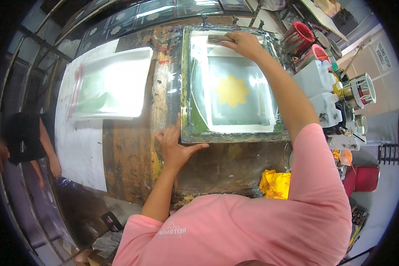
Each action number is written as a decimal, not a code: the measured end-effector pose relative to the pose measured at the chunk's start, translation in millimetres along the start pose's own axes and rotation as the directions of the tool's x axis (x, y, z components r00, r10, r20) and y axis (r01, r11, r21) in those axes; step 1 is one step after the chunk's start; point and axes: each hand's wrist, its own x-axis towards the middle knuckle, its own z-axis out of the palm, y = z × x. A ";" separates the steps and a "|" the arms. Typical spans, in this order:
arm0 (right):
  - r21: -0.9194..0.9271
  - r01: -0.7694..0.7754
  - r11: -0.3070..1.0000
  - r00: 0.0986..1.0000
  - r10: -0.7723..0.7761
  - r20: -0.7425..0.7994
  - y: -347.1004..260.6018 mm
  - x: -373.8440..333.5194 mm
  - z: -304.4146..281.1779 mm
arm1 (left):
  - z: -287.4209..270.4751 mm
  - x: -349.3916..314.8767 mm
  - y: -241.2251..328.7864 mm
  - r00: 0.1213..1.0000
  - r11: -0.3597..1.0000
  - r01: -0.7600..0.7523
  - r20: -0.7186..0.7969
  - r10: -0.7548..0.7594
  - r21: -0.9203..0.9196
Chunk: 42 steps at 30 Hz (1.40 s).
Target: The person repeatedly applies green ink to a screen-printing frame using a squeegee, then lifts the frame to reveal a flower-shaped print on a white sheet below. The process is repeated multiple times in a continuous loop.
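Note:
A screen-printing frame (228, 136) lies on the worktable in front of me, with a yellow flower-shaped design (232, 91) showing in its mesh. At the frame's far end my right hand (245, 44) is closed on a squeegee (216, 40), which rests across the top of the mesh. My left hand (175, 144) lies against the near-left corner of the frame, thumb along the front edge and forefinger up the left side, spread apart. To the left sits a stack of clear plastic sheets or bags (113, 84) on white paper (86, 150).
Paint cans (298, 37), white plastic jugs (317, 77) and a drip-stained tin (359, 91) crowd the right side. A yellow crumpled cloth (275, 184) lies near my right side. Another person (24, 139) stands at the left. Printed sheets (153, 15) lie beyond the table.

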 end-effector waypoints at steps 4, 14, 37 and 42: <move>-0.060 0.035 0.998 0.997 -0.039 -0.072 -6.9 -26.7 19.4 | -0.9 -6.7 1.5 0.997 0.998 0.052 0.058 -0.049 -0.034; -0.034 -0.049 0.998 0.994 0.052 0.091 -159.6 -220.6 -63.8 | -13.8 -32.4 10.4 0.997 0.999 0.046 0.054 -0.046 0.014; -0.118 0.004 0.993 0.896 -0.056 -0.440 -145.9 -113.8 -255.2 | -12.1 -24.6 76.6 0.972 0.856 -0.004 0.204 -0.119 0.517; -0.085 0.001 0.996 0.875 -0.043 -0.482 -141.7 -97.9 -263.1 | -7.4 1.1 82.3 0.967 0.970 0.043 0.235 -0.100 0.238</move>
